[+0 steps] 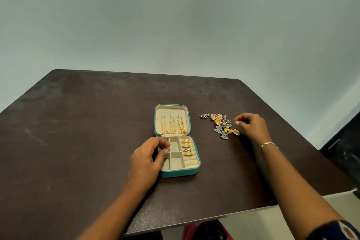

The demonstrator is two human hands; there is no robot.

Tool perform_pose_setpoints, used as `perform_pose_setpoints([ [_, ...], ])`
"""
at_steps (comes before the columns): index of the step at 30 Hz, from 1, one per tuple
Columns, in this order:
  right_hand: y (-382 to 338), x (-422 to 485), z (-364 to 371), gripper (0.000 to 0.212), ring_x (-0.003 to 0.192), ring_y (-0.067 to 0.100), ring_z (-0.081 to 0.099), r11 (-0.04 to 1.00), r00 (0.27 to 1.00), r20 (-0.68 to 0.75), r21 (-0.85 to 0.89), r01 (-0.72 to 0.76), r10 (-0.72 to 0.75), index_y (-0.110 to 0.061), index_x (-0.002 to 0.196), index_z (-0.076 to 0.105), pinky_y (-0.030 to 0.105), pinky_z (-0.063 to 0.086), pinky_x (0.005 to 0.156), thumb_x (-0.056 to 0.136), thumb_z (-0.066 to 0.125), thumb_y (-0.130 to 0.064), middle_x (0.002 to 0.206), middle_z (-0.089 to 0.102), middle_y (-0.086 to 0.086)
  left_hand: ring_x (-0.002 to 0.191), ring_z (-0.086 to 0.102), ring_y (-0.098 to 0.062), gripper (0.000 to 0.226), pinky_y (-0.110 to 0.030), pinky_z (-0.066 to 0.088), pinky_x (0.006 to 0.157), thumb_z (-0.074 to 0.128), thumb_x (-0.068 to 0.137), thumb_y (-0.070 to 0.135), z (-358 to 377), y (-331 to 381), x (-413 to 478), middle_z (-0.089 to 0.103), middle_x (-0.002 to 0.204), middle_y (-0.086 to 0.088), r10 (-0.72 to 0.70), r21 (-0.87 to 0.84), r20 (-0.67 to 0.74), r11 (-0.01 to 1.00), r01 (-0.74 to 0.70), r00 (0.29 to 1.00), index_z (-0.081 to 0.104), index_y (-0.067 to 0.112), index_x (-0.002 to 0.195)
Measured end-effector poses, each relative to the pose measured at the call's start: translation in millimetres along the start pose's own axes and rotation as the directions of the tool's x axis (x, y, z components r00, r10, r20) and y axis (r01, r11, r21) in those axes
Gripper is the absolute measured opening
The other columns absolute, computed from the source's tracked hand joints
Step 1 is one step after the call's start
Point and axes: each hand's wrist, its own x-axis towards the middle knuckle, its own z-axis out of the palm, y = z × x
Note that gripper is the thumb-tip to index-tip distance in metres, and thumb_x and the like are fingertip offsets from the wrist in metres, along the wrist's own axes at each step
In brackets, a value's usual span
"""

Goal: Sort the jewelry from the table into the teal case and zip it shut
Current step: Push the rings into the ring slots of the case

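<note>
Spreading wide, the dark table (78, 132) has bare surface to the left of and beyond the teal case (181, 173); its right edge runs just past the right forearm and its near edge passes under both arms; the case lies unzipped and flat near the middle, with chains (173, 125) hung in the lid and the tray nearest the person; the left hand (146, 160) covers the tray's left side, fingers curled over the left compartment, though whether they pinch anything I cannot tell; the right hand (252, 125) sits just right of the loose jewelry pile (224, 125), thumb and forefinger tips drawn close, any hold unclear; four rings (186, 147) sit in the tray's right-hand rolls; a bracelet (268, 144) circles the right wrist.
</note>
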Motion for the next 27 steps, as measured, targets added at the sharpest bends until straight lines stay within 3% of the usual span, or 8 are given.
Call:
perform_pose_setpoints([
  [7, 0, 28, 17, 0.004, 0.078, 0.017, 0.064, 0.993, 0.996, 0.051, -0.105, -0.062, 0.067, -0.017, 0.08, 0.07, 0.033, 0.051, 0.078, 0.082, 0.066, -0.018, 0.078, 0.07, 0.004, 0.092, 0.054, 0.002, 0.013, -0.031, 0.052, 0.067, 0.062, 0.083, 0.007, 1, 0, 0, 0.063, 0.088, 0.017, 0.01, 0.016, -0.007, 1.0, -0.01, 1.0, 0.064, 0.02, 0.083],
  [14, -1, 32, 24, 0.01, 0.082, 0.02, 0.062, 0.981, 0.994, 0.07, -0.181, -0.07, 0.084, -0.018, 0.075, 0.064, 0.03, 0.045, 0.071, 0.085, 0.064, -0.021, 0.077, 0.065, 0.001, 0.092, 0.055, 0.0, 0.016, -0.028, 0.051, 0.068, 0.062, 0.083, 0.005, 1, 0, 0, 0.064, 0.086, 0.016, 0.004, 0.002, -0.017, 1.0, -0.004, 1.0, 0.063, 0.022, 0.082],
  [20, -28, 14, 11, 0.012, 0.066, 0.013, 0.05, 0.997, 0.999, -0.031, 0.066, 0.027, -0.025, -0.012, 0.076, 0.062, 0.021, 0.036, 0.055, 0.087, 0.061, -0.017, 0.073, 0.06, 0.0, 0.091, 0.056, 0.001, 0.013, -0.024, 0.049, 0.066, 0.061, 0.085, 0.01, 2, 0, 0, 0.064, 0.087, 0.017, 0.003, 0.003, -0.008, 1.0, -0.003, 1.0, 0.062, 0.023, 0.082],
  [24, -67, -22, 6, 0.012, 0.063, 0.006, 0.051, 0.956, 0.975, 0.146, 0.266, 0.127, -0.17, -0.01, 0.077, 0.065, 0.021, 0.04, 0.06, 0.085, 0.063, -0.018, 0.068, 0.061, -0.005, 0.087, 0.057, -0.004, 0.009, -0.028, 0.05, 0.068, 0.062, 0.084, 0.012, 2, 0, 0, 0.065, 0.087, 0.014, -0.005, -0.007, -0.013, 1.0, 0.005, 1.0, 0.063, 0.021, 0.083],
  [27, -95, -53, 14, 0.007, 0.073, 0.006, 0.055, 0.923, 0.895, 0.329, 0.336, 0.188, -0.302, -0.011, 0.085, 0.066, 0.021, 0.043, 0.066, 0.086, 0.06, -0.016, 0.077, 0.063, -0.007, 0.086, 0.057, -0.003, 0.009, -0.022, 0.049, 0.068, 0.064, 0.083, 0.012, 2, -1, 0, 0.066, 0.09, 0.013, 0.002, -0.008, -0.009, 1.0, -0.002, 1.0, 0.063, 0.021, 0.086],
])
